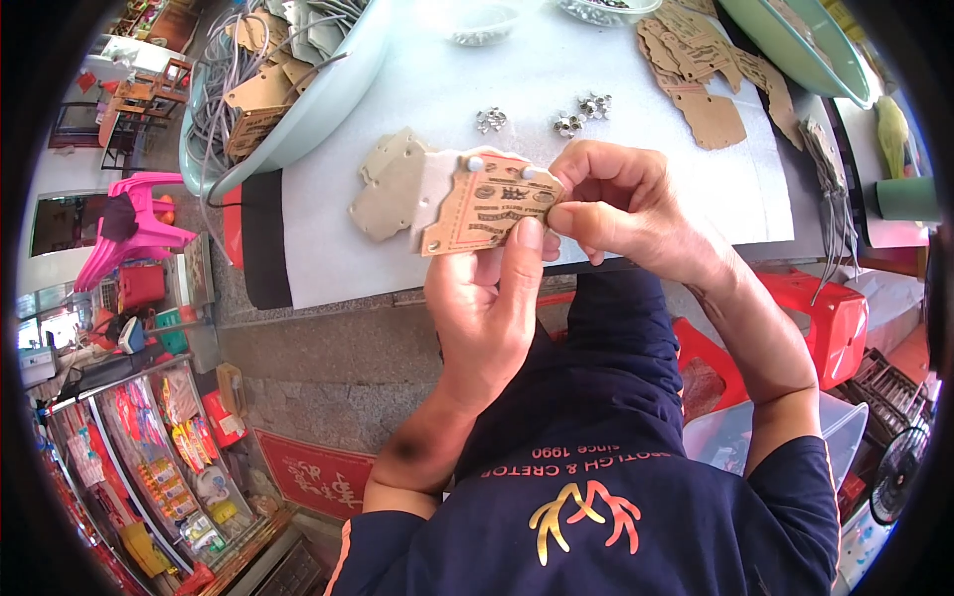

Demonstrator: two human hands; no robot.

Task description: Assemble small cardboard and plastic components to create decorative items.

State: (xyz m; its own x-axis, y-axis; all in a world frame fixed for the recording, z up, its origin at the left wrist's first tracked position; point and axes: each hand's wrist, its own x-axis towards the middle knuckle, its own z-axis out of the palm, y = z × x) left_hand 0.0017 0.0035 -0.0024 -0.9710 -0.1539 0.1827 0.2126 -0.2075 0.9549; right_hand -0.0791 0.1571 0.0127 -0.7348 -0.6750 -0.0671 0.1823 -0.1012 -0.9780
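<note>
My left hand (492, 303) grips a brown printed cardboard tag (494, 204) from below, its thumb lying over the front face. Two silvery round studs (475, 164) sit along the tag's upper edge, and a hole shows at its lower left corner. At the tag's right end, my right hand (626, 214) pinches the edge between thumb and fingers; any small piece between those fingertips is hidden. Beside the tag, several pale grey-beige tags (383, 204) lie overlapped on the white sheet. Beyond my hands lie small clusters of shiny metal studs (491, 120).
A pale green basin (288, 124) of corded tags stands at the left. Brown tags (711, 114) are piled at the right, near another green basin (810, 45). Clear dishes (606, 8) sit at the far side of the white sheet (338, 268). A red stool (830, 323) is at right.
</note>
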